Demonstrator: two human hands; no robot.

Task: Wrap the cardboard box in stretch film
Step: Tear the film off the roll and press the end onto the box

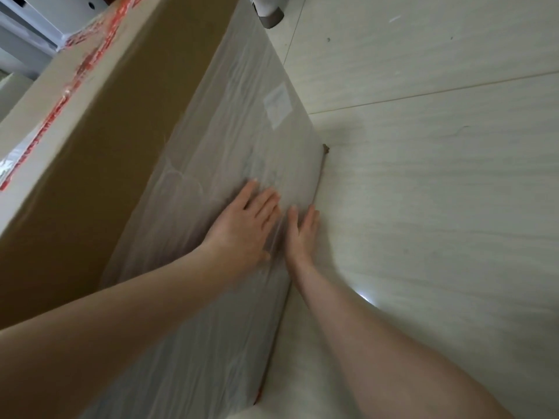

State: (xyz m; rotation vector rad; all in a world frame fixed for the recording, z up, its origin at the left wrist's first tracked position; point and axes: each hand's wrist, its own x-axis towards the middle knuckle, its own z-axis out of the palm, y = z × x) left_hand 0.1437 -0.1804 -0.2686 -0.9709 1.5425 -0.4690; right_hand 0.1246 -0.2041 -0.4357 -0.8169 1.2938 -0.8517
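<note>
The box (99, 140) is plain brown cardboard crossed by tape (75, 74) printed in red, the film (230, 116) over its side is milky grey streaked with pale wrinkles, the label (278, 104) beneath it white, and the floor (438, 176) off-white with faint grain.

The floor (438, 182) is pale, with a faint wood-like grain running across it. A thin seam (423, 93) crosses it towards the right edge, and a second seam (292, 34) runs up to the far edge. A small dark speck (328, 39) lies near the far part. A bright glint of light (364, 296) shows on the floor beside a soft grey shadow (341, 237). At the far left stands something white and panelled (45, 22), furniture or appliance, too cropped to tell.
</note>
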